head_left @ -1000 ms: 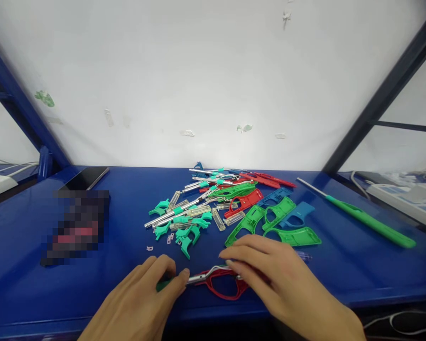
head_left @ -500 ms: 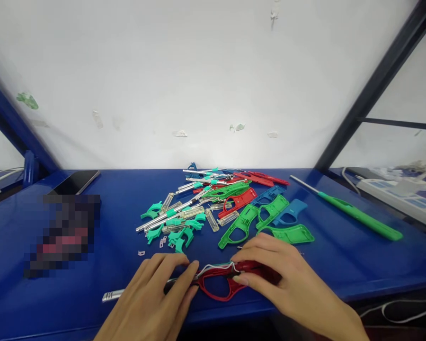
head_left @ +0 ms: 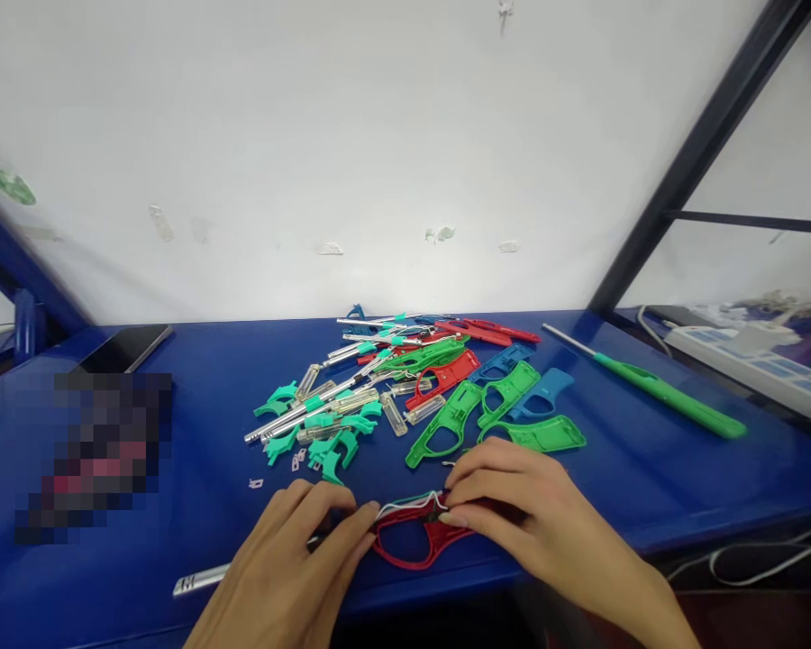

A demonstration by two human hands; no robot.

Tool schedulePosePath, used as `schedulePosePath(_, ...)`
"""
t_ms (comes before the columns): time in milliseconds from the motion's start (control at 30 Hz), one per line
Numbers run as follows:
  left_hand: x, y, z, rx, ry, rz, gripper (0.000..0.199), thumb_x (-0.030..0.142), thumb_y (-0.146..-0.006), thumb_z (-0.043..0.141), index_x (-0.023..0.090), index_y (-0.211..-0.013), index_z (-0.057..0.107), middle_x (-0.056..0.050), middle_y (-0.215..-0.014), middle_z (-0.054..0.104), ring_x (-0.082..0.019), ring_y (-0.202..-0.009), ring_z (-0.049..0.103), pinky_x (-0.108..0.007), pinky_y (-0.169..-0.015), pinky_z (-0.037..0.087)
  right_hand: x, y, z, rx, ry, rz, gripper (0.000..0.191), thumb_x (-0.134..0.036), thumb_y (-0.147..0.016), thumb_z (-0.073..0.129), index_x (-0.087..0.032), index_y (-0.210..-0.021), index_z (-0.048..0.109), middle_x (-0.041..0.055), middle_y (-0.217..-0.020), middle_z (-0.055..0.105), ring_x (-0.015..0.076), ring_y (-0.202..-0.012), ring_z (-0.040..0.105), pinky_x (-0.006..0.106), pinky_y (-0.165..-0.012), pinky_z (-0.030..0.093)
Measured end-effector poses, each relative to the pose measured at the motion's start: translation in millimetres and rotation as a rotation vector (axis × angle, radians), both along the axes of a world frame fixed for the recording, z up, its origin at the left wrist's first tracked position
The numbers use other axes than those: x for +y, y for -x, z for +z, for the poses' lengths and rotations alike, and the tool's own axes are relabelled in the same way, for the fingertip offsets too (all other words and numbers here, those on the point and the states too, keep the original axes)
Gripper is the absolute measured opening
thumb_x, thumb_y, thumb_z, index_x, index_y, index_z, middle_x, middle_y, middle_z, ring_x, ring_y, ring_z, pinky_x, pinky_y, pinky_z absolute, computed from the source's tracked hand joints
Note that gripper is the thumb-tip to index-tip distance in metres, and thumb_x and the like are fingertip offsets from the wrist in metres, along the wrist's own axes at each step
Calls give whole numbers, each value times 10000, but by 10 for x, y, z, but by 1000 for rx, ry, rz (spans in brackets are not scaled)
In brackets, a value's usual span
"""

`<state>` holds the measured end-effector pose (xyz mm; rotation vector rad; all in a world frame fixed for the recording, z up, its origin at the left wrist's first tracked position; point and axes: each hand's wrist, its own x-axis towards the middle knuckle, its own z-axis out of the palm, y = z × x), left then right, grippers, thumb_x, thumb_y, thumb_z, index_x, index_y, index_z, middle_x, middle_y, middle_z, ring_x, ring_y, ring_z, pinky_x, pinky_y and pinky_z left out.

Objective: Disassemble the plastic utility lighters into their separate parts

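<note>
A red lighter handle shell point(head_left: 405, 561) with a finger loop lies across the table's front edge between my hands. White and green wires point(head_left: 409, 501) run along its upper side. My left hand point(head_left: 290, 559) is closed around its left end, where a silver metal tube point(head_left: 201, 580) sticks out to the left. At the right end, my right hand point(head_left: 527, 514) pinches the shell near the wires with thumb and fingers; its palm hides the rest. Just beyond lie loose green shell halves point(head_left: 450, 420) and teal trigger pieces point(head_left: 340, 449).
Silver tubes point(head_left: 297, 418), clear fuel tanks point(head_left: 393, 415), red and blue shells point(head_left: 547, 392) are heaped mid-table. A whole green lighter point(head_left: 676, 397) lies at the right, near a white power strip point(head_left: 750, 365). A phone point(head_left: 127, 349) and a blurred-out dark item point(head_left: 98, 460) are at the left.
The view has shifted slightly, so the table things appear a little further left. Both hands keep their hold on the red shell, with the right fingers slightly moved at the wires.
</note>
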<state>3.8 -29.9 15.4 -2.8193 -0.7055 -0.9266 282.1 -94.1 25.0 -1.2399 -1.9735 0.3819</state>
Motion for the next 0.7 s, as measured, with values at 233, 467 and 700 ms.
schedulePosePath(233, 33, 2, 8, -5, -20, -5, 339, 102, -1071, 437, 222, -1241, 704, -25, -990, 705, -158, -792, 643, -252, -712, 587, -43, 6, 39, 16, -38, 41, 52, -264, -1021, 768, -240, -979, 788, -24, -1016, 786, 137, -915, 690, 270, -844, 506)
schedulePosePath(467, 32, 29, -40, 3, -24, -21, 374, 83, -1054, 444, 234, -1276, 704, -31, -1002, 709, -154, -792, 644, -244, -709, 583, -45, 8, 28, -11, -64, 38, 45, -265, -1018, 772, -250, -996, 808, -22, -989, 791, 145, -884, 690, 291, -811, 494)
schedulePosePath(700, 37, 36, -50, 5, -15, -23, 403, 64, -1027, 456, 232, -1296, 704, -38, -1020, 714, -157, -809, 658, -257, -723, 586, -91, 8, 42, -83, 12, -43, 307, -427, -991, 794, -309, -1269, 741, -21, -1036, 782, 178, -926, 694, 300, -868, 531)
